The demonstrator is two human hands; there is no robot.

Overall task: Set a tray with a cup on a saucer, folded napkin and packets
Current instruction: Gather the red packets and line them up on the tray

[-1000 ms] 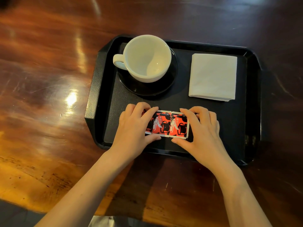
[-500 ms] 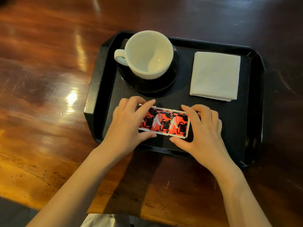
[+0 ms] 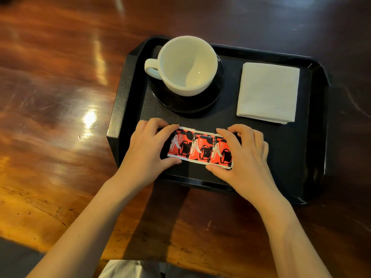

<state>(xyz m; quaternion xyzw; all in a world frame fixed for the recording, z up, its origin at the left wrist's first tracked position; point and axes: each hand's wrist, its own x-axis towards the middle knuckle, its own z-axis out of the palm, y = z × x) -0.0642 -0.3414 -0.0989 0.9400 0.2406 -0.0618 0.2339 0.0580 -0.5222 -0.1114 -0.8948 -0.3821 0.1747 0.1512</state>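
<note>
Three red-and-black packets lay in a row near the front edge of the black tray, the left hand and right hand each pinching one end in its grip (thumb nearside, fingers farside). Behind, a white cup stood on a saucer, a folded napkin to its right.
</note>
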